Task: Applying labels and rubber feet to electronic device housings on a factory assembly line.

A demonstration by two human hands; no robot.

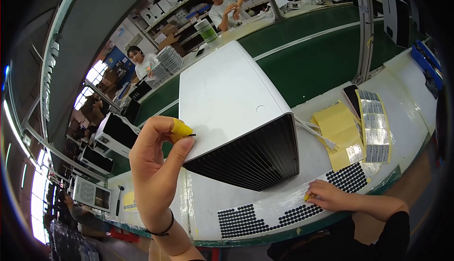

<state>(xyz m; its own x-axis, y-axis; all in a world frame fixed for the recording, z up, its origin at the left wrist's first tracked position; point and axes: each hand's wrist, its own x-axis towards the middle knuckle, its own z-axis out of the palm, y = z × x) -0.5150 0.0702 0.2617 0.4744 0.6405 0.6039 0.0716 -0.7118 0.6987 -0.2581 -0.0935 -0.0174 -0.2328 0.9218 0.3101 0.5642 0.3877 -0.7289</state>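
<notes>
A big white box-shaped appliance (222, 93) with a black slatted grille (250, 159) stands tilted in front of me on the bench. My left hand (158, 161) is raised at its near left corner, thumb and yellow-covered forefinger pinching a small black pad (190, 135), seen edge-on. Below the appliance lies a sheet of round black adhesive pads (243, 221), with bare patches among the rows. Over that sheet, my right hand (327, 195) has its fingers drawn together, one in a yellow cover. What its fingertips hold, if anything, is hidden.
A white power cord (317, 131) trails right of the appliance toward yellow backing paper (338, 131) and silver label sheets (376, 126). A phone (352, 97) lies behind them. Beyond runs a green conveyor (307, 67), with people across it. A black-handled tool (118, 199) lies at left.
</notes>
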